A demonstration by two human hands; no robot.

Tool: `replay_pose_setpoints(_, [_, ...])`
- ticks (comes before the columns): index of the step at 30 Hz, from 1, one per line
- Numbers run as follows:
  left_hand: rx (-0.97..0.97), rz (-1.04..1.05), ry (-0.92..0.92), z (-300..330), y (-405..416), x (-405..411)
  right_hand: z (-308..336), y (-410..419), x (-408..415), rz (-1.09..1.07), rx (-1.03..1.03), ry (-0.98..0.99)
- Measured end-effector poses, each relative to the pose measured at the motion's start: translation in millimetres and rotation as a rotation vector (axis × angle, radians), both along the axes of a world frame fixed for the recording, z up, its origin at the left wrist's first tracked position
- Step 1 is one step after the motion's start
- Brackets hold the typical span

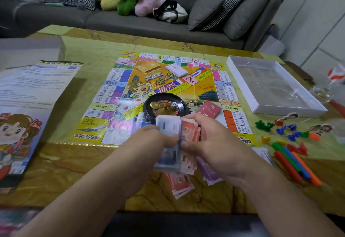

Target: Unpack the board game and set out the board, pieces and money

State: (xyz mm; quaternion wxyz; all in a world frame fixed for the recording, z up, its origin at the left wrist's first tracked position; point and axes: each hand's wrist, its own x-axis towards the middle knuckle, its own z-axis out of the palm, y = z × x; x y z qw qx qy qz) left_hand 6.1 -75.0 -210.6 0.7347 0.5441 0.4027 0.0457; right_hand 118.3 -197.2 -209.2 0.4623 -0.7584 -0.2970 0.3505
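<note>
The game board (162,94) lay unfolded flat on the yellow-green table (115,173), and everything else is placed from it. Just over the board's near edge, both hands met around a stack of play money (169,137). The left hand (149,139) held the stack from its left side, thumb curled over the pale blue notes. The right hand (211,139) gripped it from the right, fingers wrapped behind the red notes and thumb pressed on their face. The stack stood between the two palms, its top edge fanned toward the board and its lower end hanging below the thumbs.

Under the hands, nearer the person than the board, lay loose red notes (180,184) and purple notes (209,173) on the table.

On the board, close to its near edge, sat a black roulette wheel (165,106) with a white die (174,104) in it. A red card deck (209,108) lay just right of the wheel. Toward the board's far side lay a yellow card deck (148,66) and a white card deck (176,69).

Right of the board's near corner were scattered coloured playing pieces (291,130) and, closer to the person, a bundle of coloured sticks (295,164). Right of the board's far half stood the open white box tray (242,87). Left of the board lay a printed rules sheet (35,87) and an illustrated box lid (15,143).
</note>
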Motion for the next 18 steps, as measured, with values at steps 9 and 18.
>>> replay_pose_setpoints(9, [-0.034,0.04,0.034,3,-16,6,-4,19,-22,-0.174,0.269,0.52])
replay_pose_setpoints(18, [0.064,0.029,0.118,-1,-15,2,-3,5,-17,0.069,0.009,-0.145])
